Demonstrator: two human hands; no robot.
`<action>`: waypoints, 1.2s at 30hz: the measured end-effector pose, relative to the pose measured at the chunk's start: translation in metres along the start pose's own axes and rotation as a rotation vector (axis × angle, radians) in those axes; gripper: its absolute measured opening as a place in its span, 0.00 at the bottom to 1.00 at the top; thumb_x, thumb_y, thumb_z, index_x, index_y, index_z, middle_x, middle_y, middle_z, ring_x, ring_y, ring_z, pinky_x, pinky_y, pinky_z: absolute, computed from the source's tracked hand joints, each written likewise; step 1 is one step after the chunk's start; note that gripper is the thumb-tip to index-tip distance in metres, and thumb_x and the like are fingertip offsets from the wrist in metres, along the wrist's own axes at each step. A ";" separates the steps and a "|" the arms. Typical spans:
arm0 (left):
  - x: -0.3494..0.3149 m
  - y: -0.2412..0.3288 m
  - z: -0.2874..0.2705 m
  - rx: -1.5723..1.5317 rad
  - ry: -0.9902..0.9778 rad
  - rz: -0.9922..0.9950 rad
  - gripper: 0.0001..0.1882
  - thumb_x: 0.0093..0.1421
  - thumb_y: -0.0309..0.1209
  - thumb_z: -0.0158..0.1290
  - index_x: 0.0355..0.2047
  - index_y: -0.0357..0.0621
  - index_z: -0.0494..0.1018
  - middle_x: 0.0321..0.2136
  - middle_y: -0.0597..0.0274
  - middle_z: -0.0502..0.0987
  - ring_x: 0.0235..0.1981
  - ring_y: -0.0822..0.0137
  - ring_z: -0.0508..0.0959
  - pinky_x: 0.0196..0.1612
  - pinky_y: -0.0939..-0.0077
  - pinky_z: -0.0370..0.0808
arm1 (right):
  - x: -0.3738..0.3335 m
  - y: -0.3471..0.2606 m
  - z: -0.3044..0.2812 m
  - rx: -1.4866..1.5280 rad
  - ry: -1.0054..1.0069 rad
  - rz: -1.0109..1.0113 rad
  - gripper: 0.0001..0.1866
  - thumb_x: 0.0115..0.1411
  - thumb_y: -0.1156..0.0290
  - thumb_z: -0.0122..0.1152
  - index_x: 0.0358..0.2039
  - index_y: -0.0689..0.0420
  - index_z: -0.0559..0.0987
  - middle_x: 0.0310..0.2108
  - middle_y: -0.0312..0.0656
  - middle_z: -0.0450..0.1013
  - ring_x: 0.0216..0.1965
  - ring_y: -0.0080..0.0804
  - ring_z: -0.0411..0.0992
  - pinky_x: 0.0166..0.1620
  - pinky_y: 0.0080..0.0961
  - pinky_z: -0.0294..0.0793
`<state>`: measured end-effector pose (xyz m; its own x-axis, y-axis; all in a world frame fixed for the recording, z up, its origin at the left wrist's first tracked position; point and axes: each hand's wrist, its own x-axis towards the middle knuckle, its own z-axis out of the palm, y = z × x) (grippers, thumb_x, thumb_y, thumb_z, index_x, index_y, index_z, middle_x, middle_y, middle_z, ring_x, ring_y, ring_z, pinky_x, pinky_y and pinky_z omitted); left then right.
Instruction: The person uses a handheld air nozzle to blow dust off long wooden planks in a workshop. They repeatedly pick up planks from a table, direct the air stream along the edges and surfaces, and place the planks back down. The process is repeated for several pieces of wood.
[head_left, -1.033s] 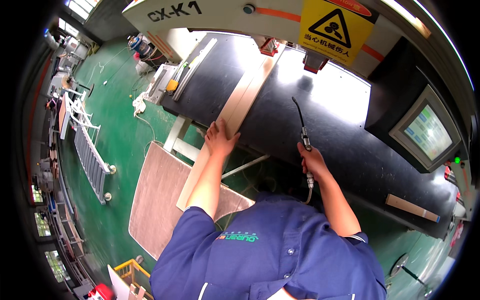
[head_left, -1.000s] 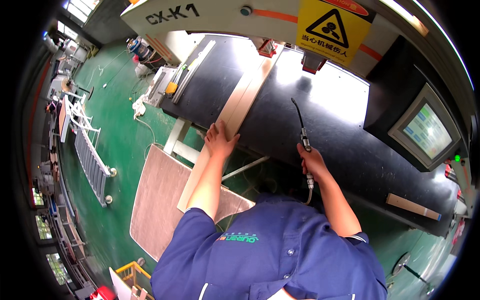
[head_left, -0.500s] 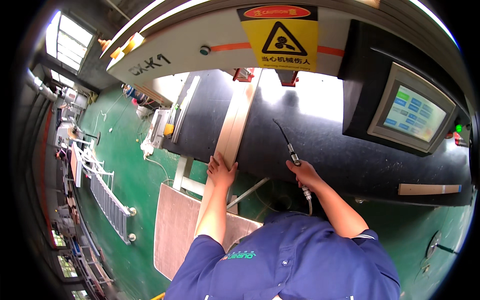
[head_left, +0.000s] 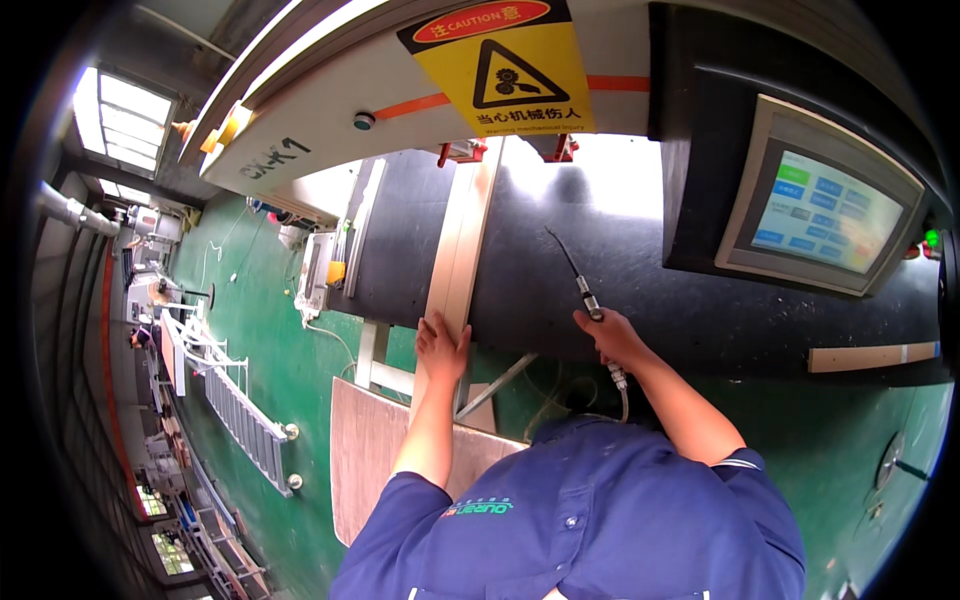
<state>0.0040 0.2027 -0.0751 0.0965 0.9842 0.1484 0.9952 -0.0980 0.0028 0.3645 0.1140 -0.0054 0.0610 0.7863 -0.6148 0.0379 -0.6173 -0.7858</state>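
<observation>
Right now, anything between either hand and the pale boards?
Left hand: nothing visible; it lies on the pale boards. Right hand: it holds a thin-nozzled tool, nozzle reaching forward over the black table; nothing else visible stands between that hand and the boards.

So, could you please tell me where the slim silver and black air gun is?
In the head view, the air gun is right of centre, gripped in the right hand, its nozzle over the black tabletop.
</observation>
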 end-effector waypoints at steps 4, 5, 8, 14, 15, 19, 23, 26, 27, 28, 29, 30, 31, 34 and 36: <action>0.001 0.005 0.000 -0.002 0.046 -0.038 0.42 0.60 0.60 0.54 0.66 0.47 0.59 0.62 0.30 0.61 0.59 0.33 0.64 0.61 0.43 0.60 | 0.003 0.002 0.002 0.003 -0.015 0.007 0.26 0.64 0.47 0.60 0.32 0.62 0.74 0.18 0.37 0.67 0.14 0.29 0.69 0.19 0.30 0.69; 0.002 0.005 0.000 -0.007 0.048 -0.039 0.42 0.60 0.60 0.54 0.66 0.47 0.59 0.62 0.31 0.61 0.60 0.34 0.64 0.61 0.43 0.60 | 0.004 0.002 0.002 0.000 -0.021 0.008 0.26 0.64 0.47 0.60 0.32 0.62 0.74 0.18 0.37 0.67 0.14 0.29 0.69 0.19 0.30 0.69; 0.002 0.006 -0.001 -0.015 0.046 -0.054 0.43 0.59 0.61 0.54 0.65 0.47 0.60 0.62 0.31 0.61 0.60 0.35 0.64 0.62 0.44 0.60 | 0.001 0.001 0.005 -0.008 -0.023 -0.007 0.25 0.64 0.47 0.60 0.31 0.61 0.73 0.18 0.37 0.67 0.14 0.28 0.69 0.19 0.29 0.68; 0.009 0.002 -0.005 -0.034 0.015 -0.069 0.42 0.60 0.60 0.53 0.66 0.46 0.59 0.64 0.32 0.59 0.65 0.37 0.60 0.65 0.47 0.58 | 0.001 0.005 0.005 0.015 -0.046 0.031 0.24 0.65 0.46 0.60 0.30 0.56 0.70 0.17 0.35 0.66 0.11 0.25 0.65 0.16 0.26 0.65; 0.012 0.000 -0.004 -0.023 0.012 -0.071 0.42 0.60 0.60 0.53 0.66 0.46 0.58 0.65 0.32 0.58 0.65 0.38 0.59 0.65 0.47 0.57 | 0.001 0.005 0.005 0.032 -0.042 0.039 0.24 0.65 0.46 0.60 0.30 0.57 0.71 0.17 0.35 0.66 0.11 0.26 0.65 0.17 0.27 0.66; 0.011 -0.003 -0.006 -0.005 -0.011 -0.101 0.43 0.61 0.59 0.53 0.67 0.45 0.57 0.66 0.33 0.54 0.68 0.38 0.55 0.67 0.48 0.53 | -0.002 0.002 0.011 0.006 -0.051 0.063 0.25 0.64 0.45 0.60 0.31 0.56 0.71 0.16 0.34 0.64 0.11 0.25 0.64 0.16 0.25 0.64; 0.002 -0.012 -0.005 -0.037 0.005 -0.121 0.47 0.59 0.61 0.55 0.68 0.45 0.55 0.68 0.33 0.51 0.70 0.37 0.52 0.70 0.47 0.49 | -0.004 0.009 0.014 -0.012 -0.066 0.083 0.25 0.64 0.44 0.60 0.29 0.55 0.70 0.15 0.34 0.64 0.10 0.24 0.64 0.16 0.23 0.63; -0.001 -0.006 -0.031 -0.163 -0.088 -0.186 0.55 0.53 0.63 0.58 0.70 0.42 0.51 0.70 0.34 0.47 0.71 0.36 0.47 0.72 0.44 0.42 | -0.003 0.012 0.012 0.019 -0.020 0.064 0.25 0.64 0.45 0.61 0.26 0.54 0.70 0.14 0.34 0.65 0.10 0.25 0.64 0.15 0.23 0.63; -0.017 -0.012 -0.031 -0.204 -0.039 -0.223 0.57 0.53 0.64 0.59 0.71 0.41 0.49 0.70 0.35 0.47 0.72 0.37 0.47 0.72 0.45 0.43 | -0.002 0.014 0.013 0.020 -0.016 0.066 0.25 0.64 0.45 0.61 0.25 0.53 0.70 0.13 0.34 0.66 0.09 0.26 0.64 0.14 0.23 0.62; -0.036 -0.021 -0.032 -0.209 -0.040 -0.264 0.58 0.52 0.65 0.59 0.71 0.41 0.49 0.70 0.35 0.47 0.72 0.38 0.46 0.72 0.46 0.43 | -0.004 0.010 0.014 0.013 -0.038 0.081 0.24 0.64 0.45 0.61 0.26 0.53 0.70 0.13 0.34 0.66 0.09 0.25 0.64 0.14 0.22 0.62; -0.048 -0.030 -0.036 -0.210 -0.029 -0.287 0.59 0.51 0.66 0.59 0.71 0.41 0.48 0.70 0.35 0.47 0.72 0.38 0.46 0.73 0.46 0.42 | -0.001 0.011 0.014 0.007 -0.044 0.099 0.24 0.64 0.45 0.62 0.26 0.52 0.70 0.13 0.34 0.66 0.10 0.25 0.65 0.14 0.22 0.62; -0.069 -0.038 -0.041 -0.176 -0.057 -0.315 0.61 0.50 0.66 0.59 0.72 0.40 0.47 0.70 0.35 0.47 0.72 0.39 0.46 0.73 0.46 0.42 | 0.002 0.012 0.014 0.004 -0.046 0.116 0.24 0.63 0.45 0.62 0.26 0.52 0.70 0.13 0.34 0.66 0.10 0.25 0.65 0.14 0.22 0.62; -0.085 -0.046 -0.046 -0.151 -0.099 -0.328 0.61 0.50 0.66 0.59 0.72 0.41 0.47 0.70 0.35 0.48 0.72 0.40 0.46 0.73 0.47 0.41 | 0.002 0.012 0.016 0.008 -0.041 0.128 0.24 0.63 0.45 0.62 0.26 0.52 0.70 0.13 0.34 0.66 0.10 0.25 0.65 0.14 0.22 0.62; -0.117 -0.062 -0.051 -0.104 -0.122 -0.293 0.57 0.54 0.63 0.58 0.72 0.41 0.47 0.70 0.37 0.49 0.72 0.43 0.48 0.73 0.50 0.42 | 0.003 0.005 0.024 -0.026 -0.074 0.141 0.24 0.63 0.44 0.62 0.26 0.52 0.70 0.14 0.34 0.66 0.11 0.26 0.65 0.15 0.22 0.62; -0.118 -0.060 -0.047 -0.085 -0.099 -0.304 0.54 0.57 0.61 0.56 0.71 0.41 0.49 0.70 0.37 0.50 0.72 0.44 0.49 0.73 0.51 0.43 | 0.005 0.002 0.029 -0.061 -0.082 0.136 0.24 0.63 0.44 0.62 0.26 0.52 0.70 0.14 0.34 0.66 0.11 0.26 0.64 0.15 0.22 0.62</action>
<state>-0.0674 0.0855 -0.0464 -0.1992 0.9795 0.0313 0.9741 0.1944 0.1155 0.3362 0.1172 -0.0119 -0.0121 0.6932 -0.7207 0.0958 -0.7166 -0.6909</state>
